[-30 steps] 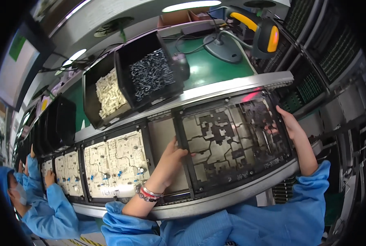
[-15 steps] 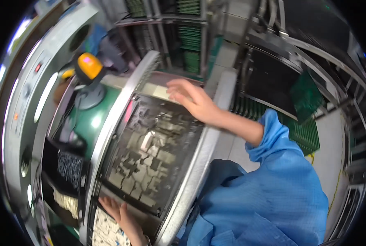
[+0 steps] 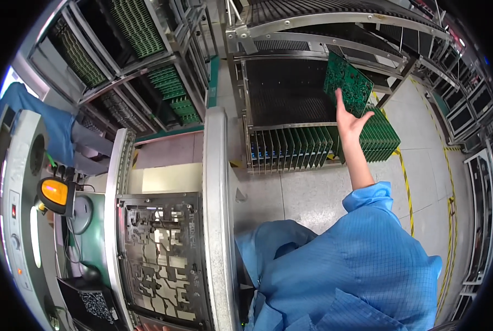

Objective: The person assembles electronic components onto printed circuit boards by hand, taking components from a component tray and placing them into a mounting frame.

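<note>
The person's right hand (image 3: 350, 124) is stretching wide, its thumb standing apart from the fingers, and is gripping nothing. A green circuit board (image 3: 350, 83) is tilting just beyond its fingertips, partly overlapped by them; whether they are touching it, I cannot tell. Beside the hand, further green boards (image 3: 380, 135) are standing on edge to its right, and a similar row (image 3: 290, 148) is lining up to its left. A dark panel (image 3: 288, 77) is rising above that row, beyond the hand on its left. Only the fingertips of the left hand (image 3: 151, 327) are showing; I cannot tell whether it is holding anything. Directly ahead of them, a black cut-out frame (image 3: 161, 199) is lying between two metal rails. Farther ahead and left of that hand, a yellow-and-black scanner (image 3: 56, 194) is standing.
</note>
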A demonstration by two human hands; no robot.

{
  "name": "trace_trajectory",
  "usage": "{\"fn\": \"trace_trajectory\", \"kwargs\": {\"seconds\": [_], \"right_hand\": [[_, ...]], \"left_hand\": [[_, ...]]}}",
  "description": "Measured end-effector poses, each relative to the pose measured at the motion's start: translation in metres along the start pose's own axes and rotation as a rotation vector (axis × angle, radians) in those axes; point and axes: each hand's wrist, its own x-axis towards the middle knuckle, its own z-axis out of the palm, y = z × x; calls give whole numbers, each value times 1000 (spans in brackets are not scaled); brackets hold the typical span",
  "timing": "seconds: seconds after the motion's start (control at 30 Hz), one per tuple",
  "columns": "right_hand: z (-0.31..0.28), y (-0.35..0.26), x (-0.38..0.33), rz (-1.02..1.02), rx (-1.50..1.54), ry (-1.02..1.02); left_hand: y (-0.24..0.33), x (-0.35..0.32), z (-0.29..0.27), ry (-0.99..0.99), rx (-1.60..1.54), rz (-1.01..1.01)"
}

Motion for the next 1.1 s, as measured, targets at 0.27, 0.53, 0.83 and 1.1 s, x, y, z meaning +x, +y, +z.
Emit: {"fn": "trace_trajectory", "kwargs": {"seconds": [0.27, 0.53, 0.83, 1.1], "right_hand": [[4, -33, 30, -120, 486, 151], [2, 55, -44, -192, -597, 158], [35, 230, -133, 720, -1096, -63], [22, 375, -167, 1187, -1061, -210]], "left_hand": [[3, -1, -3, -108, 86, 82], [6, -3, -8, -96, 110, 111], [-11, 3, -15, -121, 122, 164], [-32, 2, -40, -147, 314, -15]]}}
